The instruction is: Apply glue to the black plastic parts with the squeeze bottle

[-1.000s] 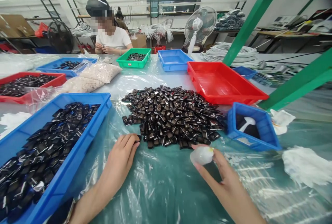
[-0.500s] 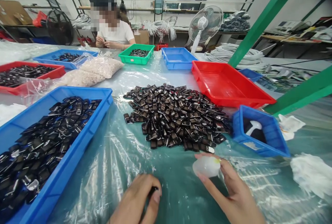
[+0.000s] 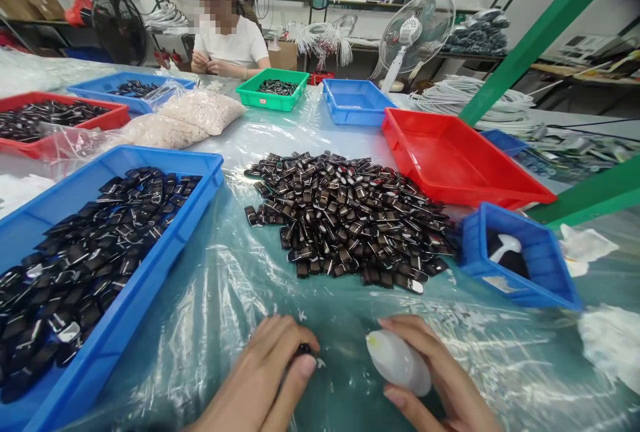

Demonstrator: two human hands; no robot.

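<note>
My left hand (image 3: 270, 372) is closed, with a small black piece (image 3: 303, 349) pinched between thumb and index finger; most of that piece is hidden. My right hand (image 3: 443, 365) grips a translucent white plastic bottle (image 3: 400, 362). The bottle lies tilted, its yellowish tip aimed left toward my left hand, with a gap between them. Beyond both hands a large pile of small black pieces (image 3: 345, 219) with shiny edges is heaped on the plastic-covered table (image 3: 200, 325).
At left a long blue tray (image 3: 165, 249) holds many similar black pieces. A small blue bin (image 3: 545, 279) with a white object stands right of the pile, before a red tray (image 3: 450, 159). A green post (image 3: 540, 39) slants at right. Across the table sits a person (image 3: 237, 45).
The bottle in my right hand has turned, its tip swinging from right to left. My left hand keeps its pinch on the black piece. The camera view has shifted slightly.
</note>
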